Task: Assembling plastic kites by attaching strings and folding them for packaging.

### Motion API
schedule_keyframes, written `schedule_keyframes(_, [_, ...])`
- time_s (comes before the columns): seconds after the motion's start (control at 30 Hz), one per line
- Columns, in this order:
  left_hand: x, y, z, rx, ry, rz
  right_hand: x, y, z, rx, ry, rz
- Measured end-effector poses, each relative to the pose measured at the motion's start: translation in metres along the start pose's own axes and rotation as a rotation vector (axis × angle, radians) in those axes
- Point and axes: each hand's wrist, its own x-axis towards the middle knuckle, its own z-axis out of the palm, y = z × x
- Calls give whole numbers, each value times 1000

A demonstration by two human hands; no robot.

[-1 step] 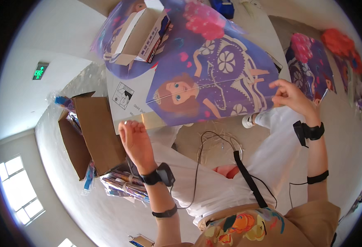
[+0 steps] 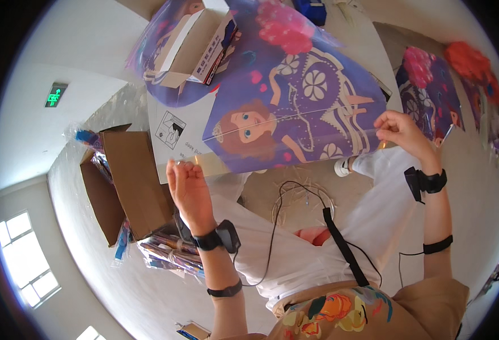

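Note:
A purple printed sheet [image 2: 295, 116] with a cartoon princess lies on the white table, a fold line running across it. Along its near edge stretches a clear, glossy strip [image 2: 221, 165] that looks like tape, with yellowish glints near both my hands. At the strip's left end, by the table's near left corner, my left hand [image 2: 190, 192] is closed with curled fingers. My right hand [image 2: 405, 136] is pinched at the other end, beside the sheet's right corner. The fingertips partly hide what they hold.
An open white carton [image 2: 195, 48] stands on another printed sheet at the back left. A cardboard box [image 2: 139, 184] and bundled packets [image 2: 173, 255] are on the left. More printed sheets [image 2: 428, 96] lie at right. A looped cable [image 2: 280, 198] hangs before my lap.
My left hand has shifted slightly right and downward. My right hand has moved only a little, its fingers still pinched. The sheet stays in place.

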Motion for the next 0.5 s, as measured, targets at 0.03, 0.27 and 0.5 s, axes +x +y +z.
schedule_keyframes(0.03, [8,-4,-4,-1,7,2,7,9,-3,-69,84,-8])
schedule_keyframes(0.27, [44,-35,-34,495,104,-50,34,17,4,6,172,-60])
schedule_keyframes(0.5, [57,-68,-39,361,207,52,50,34,-5,117,226,-16])
